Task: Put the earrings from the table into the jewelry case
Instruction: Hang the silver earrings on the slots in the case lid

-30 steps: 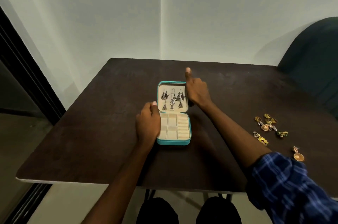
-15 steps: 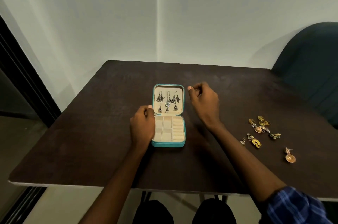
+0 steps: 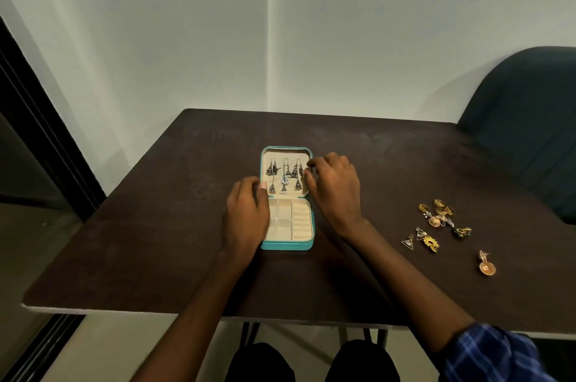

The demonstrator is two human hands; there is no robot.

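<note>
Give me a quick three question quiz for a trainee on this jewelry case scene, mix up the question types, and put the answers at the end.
1. True or false: the jewelry case lies open.
2. Where are the gold earrings? A) in the tray B) on the table, on the person's right C) in the left hand
3. Fill in: the right hand is at the case's ____.

Key: 1 true; 2 B; 3 lid

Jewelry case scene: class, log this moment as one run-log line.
jewelry case: open | left hand: steadying its left edge | right hand: at lid's right edge | gold earrings: on table, untouched
</note>
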